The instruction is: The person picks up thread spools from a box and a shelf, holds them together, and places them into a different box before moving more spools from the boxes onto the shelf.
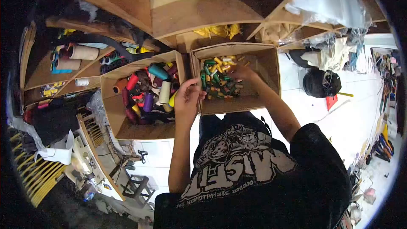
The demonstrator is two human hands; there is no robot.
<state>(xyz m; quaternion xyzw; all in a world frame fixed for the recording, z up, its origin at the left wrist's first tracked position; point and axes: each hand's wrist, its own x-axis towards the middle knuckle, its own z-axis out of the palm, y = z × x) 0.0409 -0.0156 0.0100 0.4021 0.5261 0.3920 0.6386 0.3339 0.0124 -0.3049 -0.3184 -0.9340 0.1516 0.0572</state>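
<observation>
My left hand (188,96) is at the near left side of the right-hand cardboard box (254,52), its bent fingers over the box's wall. Inside that box lies a heap of small thread tubes (217,77), mostly yellow and green. My right hand (243,73) reaches down into the box over the far right of the heap. Its fingertips blend into the tubes, so I cannot see whether they hold one. Left of my left hand stands a second cardboard box (123,132) with larger thread cones, among them a cream cone (165,92) and a purple cone (148,101).
Wooden shelves (203,17) rise behind the boxes, with more thread cones (83,52) in the left compartments. Plastic-wrapped goods (330,4) sit at upper right. A black round object (321,82) is on the right, over white floor tiles. A dark stool (138,190) stands lower left.
</observation>
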